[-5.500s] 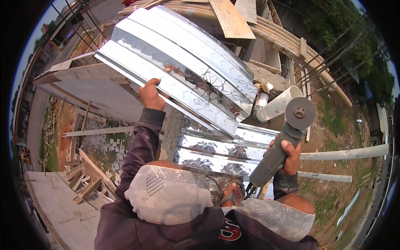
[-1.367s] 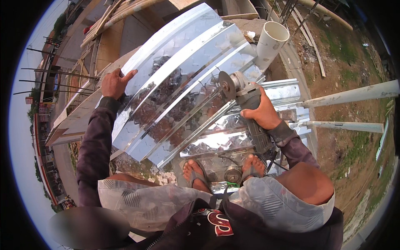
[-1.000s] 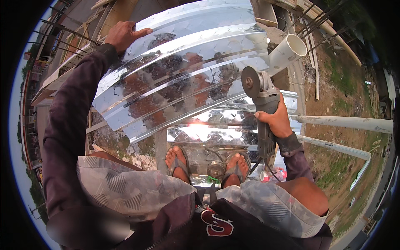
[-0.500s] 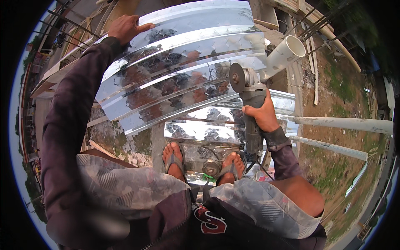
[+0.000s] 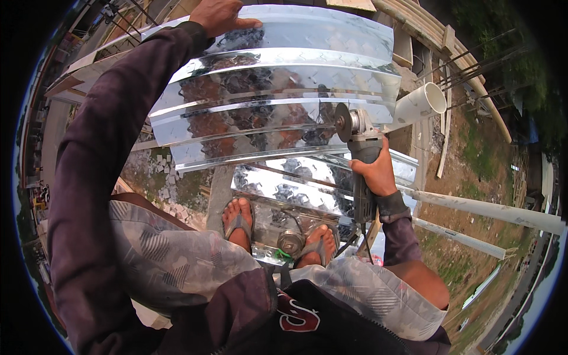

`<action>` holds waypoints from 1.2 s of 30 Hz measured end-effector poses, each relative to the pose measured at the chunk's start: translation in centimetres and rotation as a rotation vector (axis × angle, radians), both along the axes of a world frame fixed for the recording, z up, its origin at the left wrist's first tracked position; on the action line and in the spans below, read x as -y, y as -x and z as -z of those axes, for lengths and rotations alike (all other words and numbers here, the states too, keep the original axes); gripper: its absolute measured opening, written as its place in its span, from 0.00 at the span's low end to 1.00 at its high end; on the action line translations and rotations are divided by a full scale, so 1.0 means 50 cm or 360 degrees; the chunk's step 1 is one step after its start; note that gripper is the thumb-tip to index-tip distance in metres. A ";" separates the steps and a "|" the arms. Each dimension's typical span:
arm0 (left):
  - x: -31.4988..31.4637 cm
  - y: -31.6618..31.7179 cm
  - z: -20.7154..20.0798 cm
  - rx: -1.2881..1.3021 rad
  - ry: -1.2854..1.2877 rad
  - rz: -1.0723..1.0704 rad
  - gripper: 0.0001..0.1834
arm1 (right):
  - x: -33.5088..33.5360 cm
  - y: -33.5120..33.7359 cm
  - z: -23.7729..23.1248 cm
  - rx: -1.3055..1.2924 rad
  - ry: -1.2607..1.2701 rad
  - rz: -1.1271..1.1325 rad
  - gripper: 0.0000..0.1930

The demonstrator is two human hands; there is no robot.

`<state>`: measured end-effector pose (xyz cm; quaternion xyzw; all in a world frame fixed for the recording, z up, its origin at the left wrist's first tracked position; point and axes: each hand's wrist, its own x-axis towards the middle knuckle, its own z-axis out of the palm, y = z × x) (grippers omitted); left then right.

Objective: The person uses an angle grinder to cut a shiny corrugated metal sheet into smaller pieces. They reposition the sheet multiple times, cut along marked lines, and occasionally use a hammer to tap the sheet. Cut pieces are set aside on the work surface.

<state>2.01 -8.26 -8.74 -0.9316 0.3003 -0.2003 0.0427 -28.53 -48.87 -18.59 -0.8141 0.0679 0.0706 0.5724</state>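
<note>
L hand (image 5: 218,16) is up at the top left of the big shiny metal sheet (image 5: 284,83), on its far edge; thumb sticks out to the right & lies along the sheet; the other fingers are bunched at the edge w/ tips hidden, so can't tell how tight they hold; R hand (image 5: 376,171) is wrapped round the body of the grey grinder (image 5: 365,155), closed snug, thumb on the left side; grinder's head pts away from the person; its round disc (image 5: 342,122) shows in front of the right part of the big sheet; can't tell if the two touch; black cord (image 5: 366,239) hangs from the grinder's back end.

Big sheet has long ridges & goes across the top middle; its near edge is over part of a 2nd shiny sheet (image 5: 302,184); white pipe (image 5: 418,107) is just beside the big sheet's right end, tilted, open end up; 2 feet in grey sandals (image 5: 322,249) are below the 2nd sheet, w/ a round metal thing (image 5: 291,241) btwn them & a green bit (image 5: 282,254) nr it; 2 pale poles (image 5: 485,207) stick out to the right, over dirt & grass (image 5: 467,163); bamboo poles (image 5: 427,36) are at top right, nr thin dark rods (image 5: 491,74).
</note>
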 end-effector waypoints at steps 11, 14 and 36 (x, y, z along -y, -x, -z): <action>-0.010 -0.017 0.019 0.0090 0.0004 0.0069 0.42 | -0.001 0.009 0.022 -0.0028 -0.0011 0.0008 0.50; 0.003 -0.002 0.001 0.0066 -0.0006 0.0050 0.42 | -0.003 0.006 0.026 -0.0036 -0.0054 -0.0008 0.50; 0.019 0.012 -0.019 -0.0007 -0.0050 -0.0041 0.42 | -0.009 0.008 0.034 0.0000 -0.0022 0.0012 0.49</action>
